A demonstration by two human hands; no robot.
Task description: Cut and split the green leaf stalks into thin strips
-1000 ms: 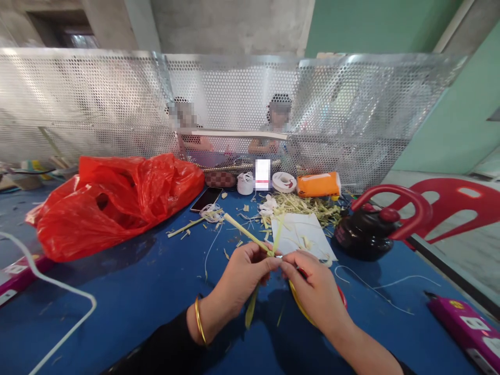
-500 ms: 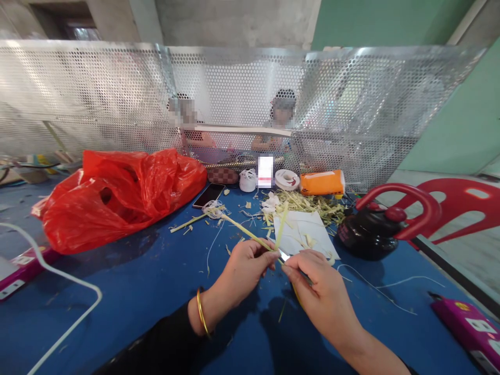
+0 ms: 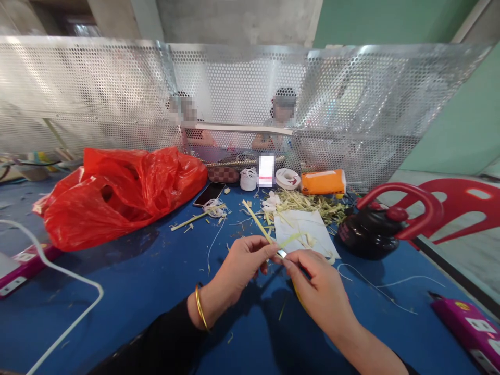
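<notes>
My left hand (image 3: 244, 263), with a gold bangle at the wrist, pinches a pale green-yellow plant stalk (image 3: 255, 221) between thumb and fingers. The stalk points away over the table. A thin strip (image 3: 289, 240) stands off to the right from it near my fingertips. My right hand (image 3: 318, 281) is closed around a small knife, whose short shiny blade (image 3: 282, 253) lies against the stalk by my left thumb. Part of a yellow handle (image 3: 299, 296) shows under the right hand. Just beyond lies a white sheet (image 3: 289, 221) with peelings on it.
Stalk scraps (image 3: 312, 203) lie behind the sheet. A black kettle (image 3: 367, 234) with a red handle stands at right, a purple power strip (image 3: 466, 323) nearer. A red plastic bag (image 3: 128, 198), phone (image 3: 210, 194) and white cable (image 3: 78, 278) occupy the left. A perforated metal screen (image 3: 242, 78) closes the back.
The stalk has swung to the right at its far end and points more directly away. The loose strip has dropped from upright to leaning right. Both hands stay close together.
</notes>
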